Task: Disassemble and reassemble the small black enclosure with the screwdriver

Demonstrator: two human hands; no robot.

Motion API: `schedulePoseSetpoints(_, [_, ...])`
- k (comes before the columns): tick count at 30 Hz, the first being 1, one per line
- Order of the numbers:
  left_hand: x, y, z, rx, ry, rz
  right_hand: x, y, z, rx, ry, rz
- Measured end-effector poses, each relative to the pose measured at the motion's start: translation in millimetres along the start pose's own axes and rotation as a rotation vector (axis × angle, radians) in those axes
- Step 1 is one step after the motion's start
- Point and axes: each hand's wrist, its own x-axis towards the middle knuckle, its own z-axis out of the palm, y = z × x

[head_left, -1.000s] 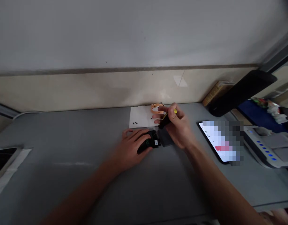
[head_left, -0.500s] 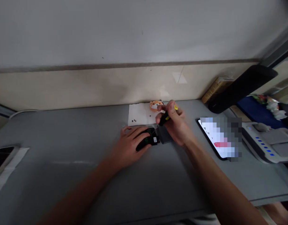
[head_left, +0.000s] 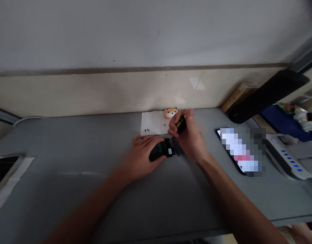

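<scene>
On the grey desk, my left hand grips a small black device with an exposed green circuit board and a white label on its right end. Its fingers curl over the far edge while the thumb presses the near side. My right hand wraps round the black and yellow handle of a screwdriver, just right of the device. The shaft is mostly lost in shadow, so I cannot tell whether the tip touches the board. Partly under the right hand lies a dark flat piece.
Several tiny dark screws lie on white paper behind my hands, near an orange animal-face item. To the right are a phone, a white power strip, a black cylinder and a book.
My right hand has turned and closed more around the screwdriver, its handle now tilted differently. The left hand still grips the device. The whole view has shifted slightly.
</scene>
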Motion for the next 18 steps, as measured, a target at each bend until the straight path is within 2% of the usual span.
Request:
schedulePoseSetpoints(5, [-0.1,0.2,2.3,0.008,0.034,0.032,-2.2,5.2,-8.1,-0.13,-0.085,-0.056])
schedulePoseSetpoints(8, [0.7,1.0,2.9,0.009,0.036,0.047,0.9,7.0,-9.6,-0.165,-0.035,-0.076])
schedulePoseSetpoints(14, [1.1,-0.2,2.1,0.015,0.036,0.068,3.8,0.6,-5.8,-0.033,0.009,0.045])
schedulePoseSetpoints(18, [0.3,-1.0,2.0,0.052,0.056,0.123,2.7,-1.8,-8.8,-0.03,0.047,0.044])
